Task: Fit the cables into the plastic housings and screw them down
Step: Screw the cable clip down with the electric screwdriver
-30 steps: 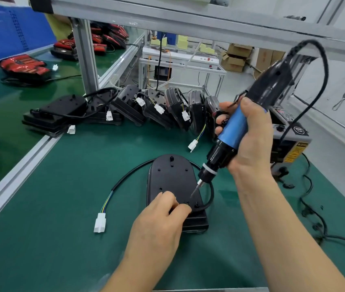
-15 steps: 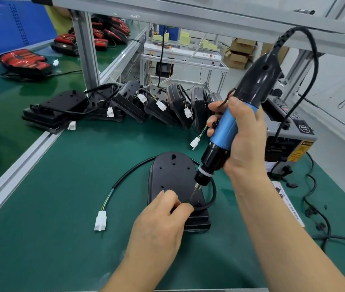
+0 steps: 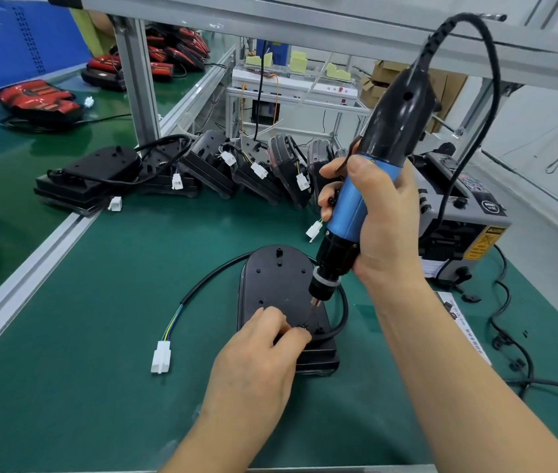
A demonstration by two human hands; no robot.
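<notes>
Starting nearest: L hand (image 3: 260, 363) sits on the near end of the black housing (image 3: 277, 285), fingers curled, thumb + forefinger pinching a small dark piece (image 3: 302, 327) right under the bit. Screw or clamp, too small to tell. Housing lies flat on the green mat (image 3: 100, 319), mid-bench, rounded end pointing away. Black cable (image 3: 212, 281) loops round its far + right side and comes in at the near-right corner by the pinch. Its other end trails left to a white connector (image 3: 160, 357) lying loose on the mat. R hand (image 3: 386, 227) is wrapped tight round the blue grip of the electric screwdriver (image 3: 397, 117), which is tilted w/ the bit tip down at the pinch point. Touching or just short, can't tell.

Progress, as I read it: cable looks fitted to this housing; fastening at the cable entry is in hand, not finished. Other holes on the back show no screw heads I can make out, so prob. more to drive.

Further back: row of similar housings (image 3: 253, 165) w/ cables, leaning on each other, and flat ones (image 3: 93, 172) to the left. Done or waiting, can't say. Grey control box (image 3: 468, 213) sits at right, behind the R hand. Red-faced units (image 3: 38, 97) lie on the next bench, far left.
</notes>
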